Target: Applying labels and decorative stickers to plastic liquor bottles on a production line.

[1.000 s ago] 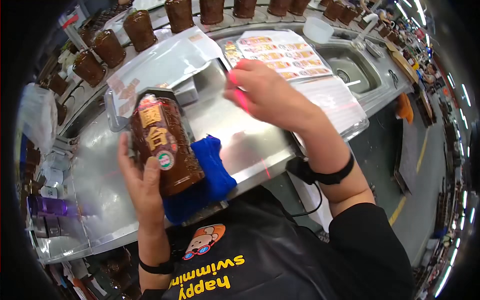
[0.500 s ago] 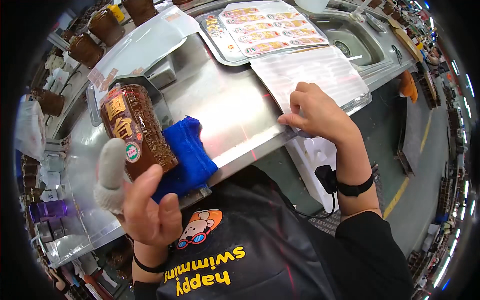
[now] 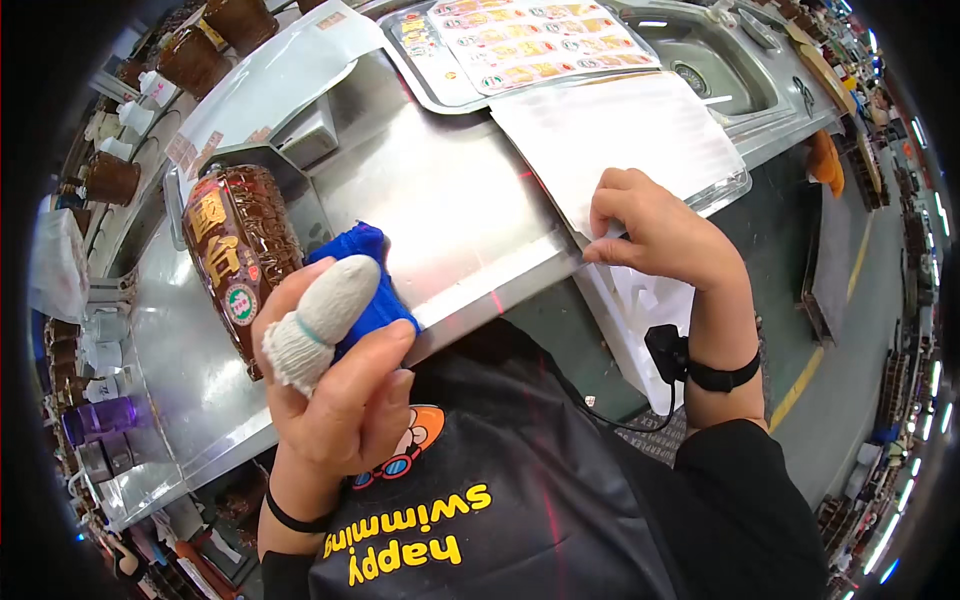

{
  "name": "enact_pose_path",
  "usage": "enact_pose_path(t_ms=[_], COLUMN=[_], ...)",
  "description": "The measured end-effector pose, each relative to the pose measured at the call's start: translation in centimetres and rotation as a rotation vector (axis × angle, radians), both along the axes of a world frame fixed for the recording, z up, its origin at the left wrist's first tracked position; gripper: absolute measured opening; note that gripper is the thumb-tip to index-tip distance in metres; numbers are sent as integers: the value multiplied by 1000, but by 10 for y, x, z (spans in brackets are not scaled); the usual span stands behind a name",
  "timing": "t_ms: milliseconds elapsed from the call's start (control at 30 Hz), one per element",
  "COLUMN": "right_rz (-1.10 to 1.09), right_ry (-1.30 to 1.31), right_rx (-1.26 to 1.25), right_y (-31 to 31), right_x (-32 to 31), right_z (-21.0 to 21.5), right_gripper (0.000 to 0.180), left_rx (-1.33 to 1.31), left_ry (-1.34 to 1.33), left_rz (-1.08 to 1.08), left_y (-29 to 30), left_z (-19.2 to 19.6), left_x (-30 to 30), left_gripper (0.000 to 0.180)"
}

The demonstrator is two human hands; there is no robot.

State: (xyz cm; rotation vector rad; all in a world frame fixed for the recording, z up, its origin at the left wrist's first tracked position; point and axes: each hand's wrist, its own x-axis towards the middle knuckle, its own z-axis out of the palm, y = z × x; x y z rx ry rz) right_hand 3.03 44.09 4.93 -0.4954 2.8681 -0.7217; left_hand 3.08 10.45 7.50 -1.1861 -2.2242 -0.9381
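Steel counter [image 3: 440, 210], bottle [image 3: 240, 255] now lower-left

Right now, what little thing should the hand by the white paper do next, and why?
Probably pinch and peel one piece off the white sheet. The right hand has its fingertips on the sheet's near edge at the steel table rim, and nothing shows between them. The left hand, one finger in a white cot, holds the brown bottle on the blue cloth.
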Motion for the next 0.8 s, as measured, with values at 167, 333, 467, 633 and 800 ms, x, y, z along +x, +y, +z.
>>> enact_pose_path(t_ms=[167, 333, 467, 633, 800], right_rz=[10, -124, -443, -851, -637], right_ry=[-45, 130, 287, 206, 687], right_rx=[-166, -270, -472, -685, 332], right_y=[13, 34, 76, 158, 133], right_x=[-5, -4, 2, 10, 5], right_z=[-4, 1, 13, 14, -3], right_gripper=[17, 10, 10, 19, 38], left_rx=[-68, -88, -114, -105, -146], left_ry=[-16, -75, -89, -121, -106], left_rz=[-90, -143, -150, -172, -169], left_y=[22, 33, 39, 45, 48], left_z=[-6, -20, -17, -22, -24], left_x=[-10, -13, -14, -15, -15], left_gripper=[29, 33, 32, 32, 34])
